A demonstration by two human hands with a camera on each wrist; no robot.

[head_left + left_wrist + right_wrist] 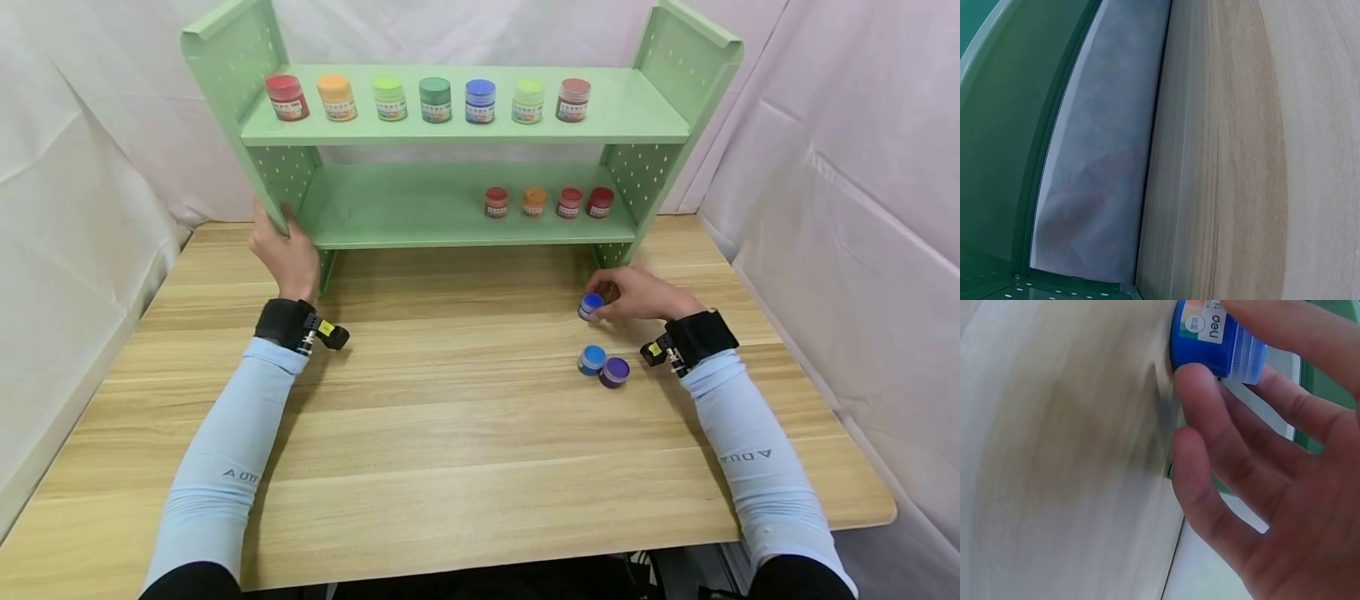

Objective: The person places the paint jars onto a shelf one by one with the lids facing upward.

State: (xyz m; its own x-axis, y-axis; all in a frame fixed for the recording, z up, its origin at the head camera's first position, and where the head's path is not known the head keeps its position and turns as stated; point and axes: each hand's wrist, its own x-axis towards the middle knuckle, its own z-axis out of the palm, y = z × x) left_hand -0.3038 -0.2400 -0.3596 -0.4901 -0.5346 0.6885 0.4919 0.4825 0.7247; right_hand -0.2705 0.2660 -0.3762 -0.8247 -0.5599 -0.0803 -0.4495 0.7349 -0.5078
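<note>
My left hand (287, 257) grips the lower front edge of the left side panel of a green two-tier shelf (465, 237). In the left wrist view the hand itself is out of sight; the shelf's green board (1041, 125) runs beside the tabletop. With thumb and fingers my right hand (637, 293) pinches a small blue paint jar (590, 307), in front of the shelf's right end. The right wrist view shows that jar (1207, 337) with its "deli" label and clear lid rim. Closer to me, a lighter blue jar (592, 360) and a purple jar (615, 372) stand side by side.
On the upper shelf board (450, 137) stands a row of several larger jars, among them a dark green jar (435, 100). Several small red and orange jars, one an orange jar (533, 202), line the lower board's right half. White cloth (862, 167) surrounds the wooden table (450, 467).
</note>
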